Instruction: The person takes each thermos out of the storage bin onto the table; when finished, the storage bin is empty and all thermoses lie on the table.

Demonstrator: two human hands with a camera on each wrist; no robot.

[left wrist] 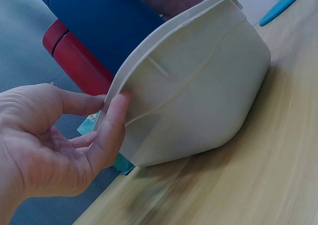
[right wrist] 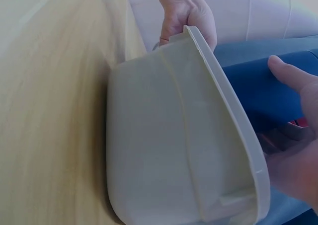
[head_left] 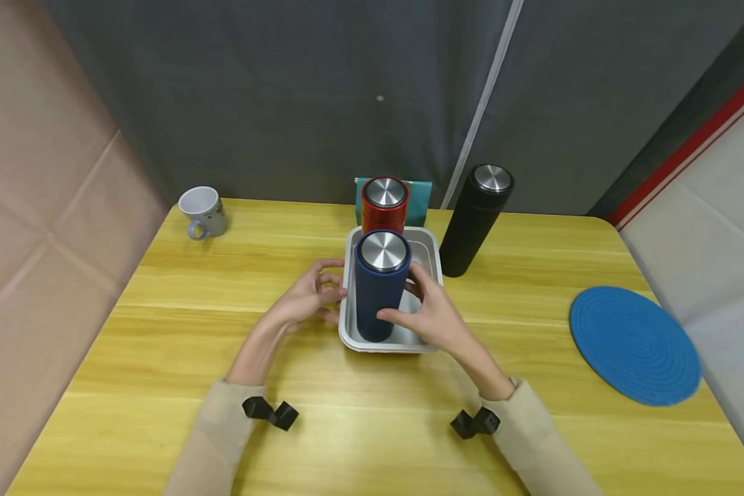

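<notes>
While the right grip (head_left: pixel 430 313) curls around the blue flask (head_left: pixel 379 289) standing in the tray (head_left: pixel 349 324), the left grip's (head_left: pixel 304 300) relaxed fingers (left wrist: pixel 112 130) touch the tray's left rim.

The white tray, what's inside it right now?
In the white tray stands an upright blue flask, gripped by the right hand. The tray floor beneath the flask is covered.

The tray (head_left: pixel 432 242) is crowded: the blue flask (head_left: pixel 379 293) fills its near half and the red flask (head_left: pixel 384 204) stands right behind, leaving only a narrow gap on the right. The left hand (head_left: pixel 306 300) blocks the tray's left rim, and the black flask (head_left: pixel 473 219) stands just off its far right corner. Open table (head_left: pixel 161 344) lies left towards the mug (head_left: pixel 202 211), and right up to the blue mat (head_left: pixel 634 344).
</notes>
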